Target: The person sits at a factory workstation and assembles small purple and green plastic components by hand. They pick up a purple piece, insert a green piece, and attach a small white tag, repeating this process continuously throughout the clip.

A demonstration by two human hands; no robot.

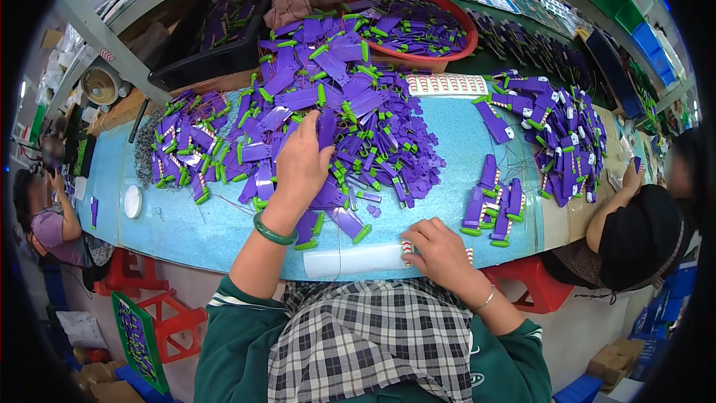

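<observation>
My left hand (302, 164), with a green bangle at its wrist, reaches into the big heap of purple and green plastic parts (347, 67). Its thumb and fingers close on a purple plastic part (326, 128) at the heap's near side. Close to the table's front edge, my right hand (441, 250) has thumb and index finger pinched at a strip of red-and-white stickers (406, 248). That strip sits at the right end of a white backing sheet (354, 261). Whether a sticker has come off the sheet cannot be made out.
A red basin (471, 36) and a black bin (168, 75) of purple parts stand behind the heap. Another sticker sheet (447, 85) lies farther back. Stickered parts (570, 142) are piled at right, with a smaller group (492, 201) nearer. Co-workers sit at both sides.
</observation>
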